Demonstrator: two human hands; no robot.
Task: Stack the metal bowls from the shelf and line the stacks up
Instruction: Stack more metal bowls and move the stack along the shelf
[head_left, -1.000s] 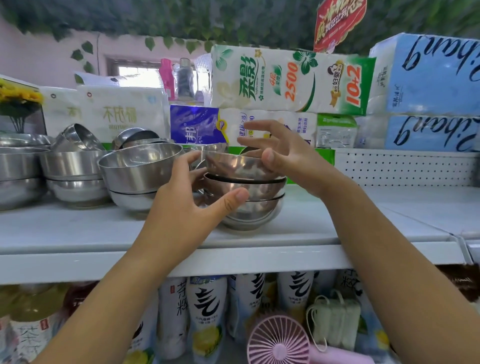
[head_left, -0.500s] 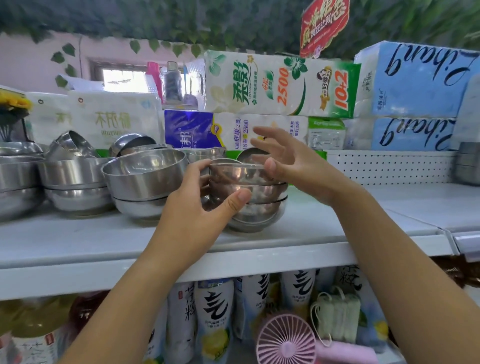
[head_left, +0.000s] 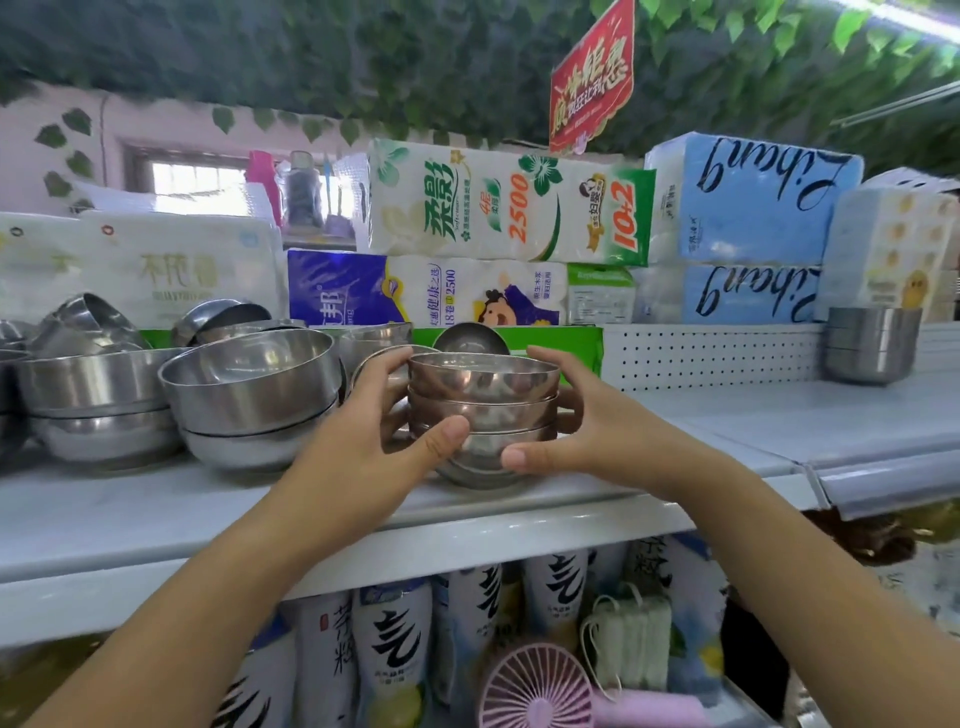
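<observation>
Two-handed grip on stack (head_left: 483, 410), at shelf (head_left: 156, 514) front edge
left hand (head_left: 363, 447) and right hand (head_left: 592, 441) curl round its sides, thumbs in front; stack upright between them; big stack (head_left: 254, 395) just beside left hand
</observation>
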